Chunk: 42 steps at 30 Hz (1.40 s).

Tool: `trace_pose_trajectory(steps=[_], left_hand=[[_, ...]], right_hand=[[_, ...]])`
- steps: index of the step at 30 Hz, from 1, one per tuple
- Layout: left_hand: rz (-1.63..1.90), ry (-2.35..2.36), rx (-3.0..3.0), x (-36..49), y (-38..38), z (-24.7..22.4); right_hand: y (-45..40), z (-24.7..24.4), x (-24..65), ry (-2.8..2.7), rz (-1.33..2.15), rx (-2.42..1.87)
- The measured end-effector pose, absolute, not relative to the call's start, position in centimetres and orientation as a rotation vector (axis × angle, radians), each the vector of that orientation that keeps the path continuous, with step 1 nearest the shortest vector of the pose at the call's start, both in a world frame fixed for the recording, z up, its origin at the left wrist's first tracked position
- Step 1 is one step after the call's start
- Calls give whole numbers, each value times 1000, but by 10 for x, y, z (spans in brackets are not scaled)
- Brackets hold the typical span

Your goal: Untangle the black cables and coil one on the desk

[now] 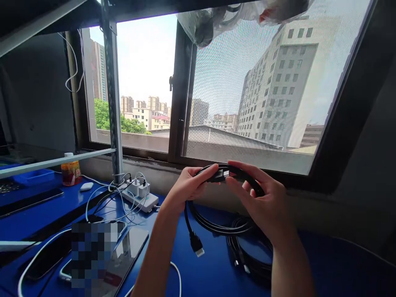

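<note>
A coiled black cable (213, 227) is held up in front of the window by both hands. My left hand (196, 183) pinches the coil and a black plug (219, 175) at its top left. Around the right side of the same coil, my right hand (260, 194) is closed, its thumb close to the plug's silver tip. The cable's other plug (196, 243) hangs free below my left hand. Behind and beneath, more coiled black cable (253, 264) lies on the blue table (204, 278).
At the left stand a power strip (148, 201) with chargers and tangled white cords, a bottle (71, 171) and a blue tray (34, 176). Phones and a glossy tablet (133, 247) lie nearer. A metal shelf post (113, 103) rises before the window.
</note>
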<state>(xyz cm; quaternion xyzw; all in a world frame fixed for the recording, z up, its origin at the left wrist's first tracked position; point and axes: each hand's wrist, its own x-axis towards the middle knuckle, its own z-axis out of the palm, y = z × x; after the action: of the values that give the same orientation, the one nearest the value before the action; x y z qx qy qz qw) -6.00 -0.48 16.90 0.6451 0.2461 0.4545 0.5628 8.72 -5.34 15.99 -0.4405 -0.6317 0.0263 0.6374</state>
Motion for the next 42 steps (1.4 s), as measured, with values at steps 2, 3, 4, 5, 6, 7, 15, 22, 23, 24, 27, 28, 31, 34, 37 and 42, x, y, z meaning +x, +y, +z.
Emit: trace_pose_trajectory(steps=[2,3,4,5,6,7,15,22,23,24,27,28,31,34,37,42], left_hand=[[1036,556,1530,-60,-5,168],[1021,545,1539,-60,-6,167],[1006,537,1548,-59,-7,166],[991,533,1551,-58,-10,165],[982,532,1545,-57,-12,164],[982,531,1530,-56,-15,163],[1081,669,1440,-53,-7,128],[918,1091,1481,-57,28,66],[899,1165,1473,-58,33,57],[884,1237,1467,-59,37,49],[855,1438,1474,-63,43,27],[856,1495,1487,-65,44,21],[866,1628,1538,-70,45,9],[866,1693,1589,-74,46,3],[876,1721,1651,-76,49,1],[850,1801,1777,-79,49,-2]], right_hand=[[-55,160,88,-1452,40,-993],[-56,161,88,-1470,18,-973],[-58,161,89,-1507,1,-952],[-59,161,90,-1553,-12,-933],[-59,162,91,-1602,-19,-921],[-60,162,92,-1646,-19,-917],[-27,138,101,-1548,98,-1076],[40,76,115,-1411,115,-1323],[48,65,116,-1412,144,-1367],[54,53,117,-1423,184,-1412],[68,18,115,-1482,327,-1545],[72,7,114,-1507,368,-1576],[78,-19,108,-1577,442,-1634],[81,-35,100,-1630,407,-1626],[83,-44,94,-1642,306,-1588],[85,-56,86,-1587,151,-1579]])
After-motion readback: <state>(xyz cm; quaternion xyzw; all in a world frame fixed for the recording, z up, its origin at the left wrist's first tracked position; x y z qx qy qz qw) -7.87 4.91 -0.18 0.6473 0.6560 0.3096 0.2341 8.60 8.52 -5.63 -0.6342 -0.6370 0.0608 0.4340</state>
